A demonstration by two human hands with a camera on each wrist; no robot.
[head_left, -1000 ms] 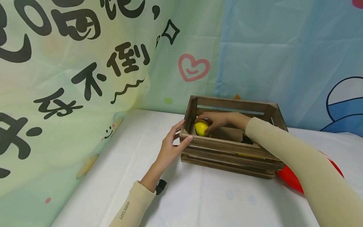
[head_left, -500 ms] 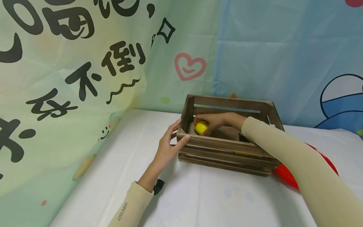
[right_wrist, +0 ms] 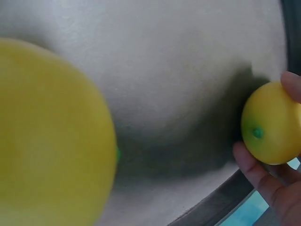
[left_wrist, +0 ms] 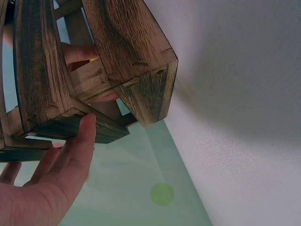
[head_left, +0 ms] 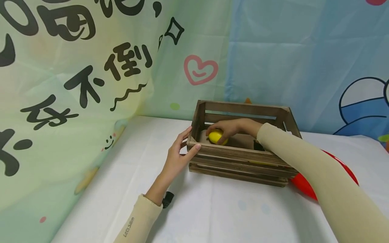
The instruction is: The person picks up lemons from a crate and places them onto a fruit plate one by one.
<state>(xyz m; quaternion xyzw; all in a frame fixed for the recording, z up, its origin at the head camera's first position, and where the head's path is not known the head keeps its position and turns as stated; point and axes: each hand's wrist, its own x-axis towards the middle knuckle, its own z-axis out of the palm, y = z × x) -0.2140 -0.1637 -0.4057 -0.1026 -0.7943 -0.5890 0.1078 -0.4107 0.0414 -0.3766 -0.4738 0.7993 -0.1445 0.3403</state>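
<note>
In the head view a brown slatted wooden crate [head_left: 237, 158] stands on the white-covered table. My right hand [head_left: 226, 130] reaches down into its left part and holds a yellow toy lemon [head_left: 215, 136]. The right wrist view shows fingers and thumb around this lemon [right_wrist: 268, 125], its green tip facing the camera, close over the crate's greyish floor [right_wrist: 188, 84]. My left hand [head_left: 177, 155] rests against the crate's left front corner, thumb at the front rim. Extended fingers [left_wrist: 80, 155] touch the slat ends in the left wrist view.
Another yellow fruit [right_wrist: 47, 136] with a green tip looms close to the right wrist camera inside the crate. A red, round-edged object [head_left: 307, 187] lies right of the crate, partly behind my right sleeve. A printed cloth [head_left: 258, 67] hangs behind the table.
The view has shifted slightly, so everything sits a little further left. The lemon has turned a little in my right hand. My left hand keeps its place on the crate.
</note>
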